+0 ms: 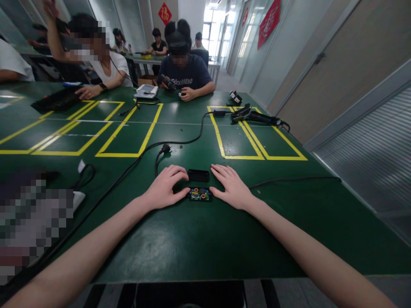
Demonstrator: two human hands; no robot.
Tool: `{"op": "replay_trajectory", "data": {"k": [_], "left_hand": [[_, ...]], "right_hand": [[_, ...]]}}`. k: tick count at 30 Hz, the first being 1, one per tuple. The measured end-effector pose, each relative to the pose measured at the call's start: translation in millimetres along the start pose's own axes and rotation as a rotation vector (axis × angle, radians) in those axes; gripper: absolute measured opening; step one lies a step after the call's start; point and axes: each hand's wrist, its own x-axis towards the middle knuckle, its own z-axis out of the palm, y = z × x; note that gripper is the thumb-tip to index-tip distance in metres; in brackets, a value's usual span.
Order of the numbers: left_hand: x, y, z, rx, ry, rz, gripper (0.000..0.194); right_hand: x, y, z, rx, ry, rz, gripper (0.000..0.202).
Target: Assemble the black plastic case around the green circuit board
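Observation:
On the green table in front of me lies a small circuit board [200, 194] in a black housing, with copper-wound rings and coloured parts on it. Just beyond it sits an empty black plastic cover [198, 175], its hollow side up. My left hand [168, 188] rests at their left, thumb tip against the board's left edge and fingertips near the cover's left end. My right hand [231, 187] lies at their right with fingers stretched out, the thumb tip at the board's right edge. Neither hand is wrapped round anything.
A black cable [173, 142] with a plug [165, 149] runs across the table [180, 239]. Yellow tape rectangles [150, 128] mark the far part. A black corded tool [261, 117] lies at the far right. Across the table a person [189, 72] holds a power drill [168, 82].

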Motion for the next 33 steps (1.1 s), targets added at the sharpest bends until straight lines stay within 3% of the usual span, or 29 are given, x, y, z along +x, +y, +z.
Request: {"op": "replay_trajectory", "data": {"k": [3, 7, 10, 14, 23, 33], "left_hand": [[-1.9, -4.5, 3.4, 0.057, -0.056, -0.059, 0.052], [-3.6, -8.4, 6.9, 0.045, -0.170, -0.040, 0.060], [-4.4, -8.5, 6.8, 0.010, -0.174, 0.014, 0.068], [-6.2, -6.7, 6.1, -0.024, -0.128, 0.051, 0.097], [-6.7, -5.1, 8.2, -0.047, -0.028, 0.137, 0.103], [-6.8, -7.9, 9.5, -0.047, -0.088, 0.091, 0.111]], "right_hand": [[-1.2, 2.9, 2.0, 0.032, -0.002, -0.032, 0.057], [-2.0, 2.6, 1.9, 0.130, 0.055, -0.065, 0.044], [-0.8, -3.1, 0.2, 0.231, 0.120, -0.062, 0.030], [1.8, -13.4, -6.6, 0.363, 0.166, 0.031, 0.017], [2.3, -18.6, -12.9, 0.867, 0.067, 0.311, 0.029], [1.4, -17.7, -14.1, 0.907, 0.054, 0.322, 0.030]]}}
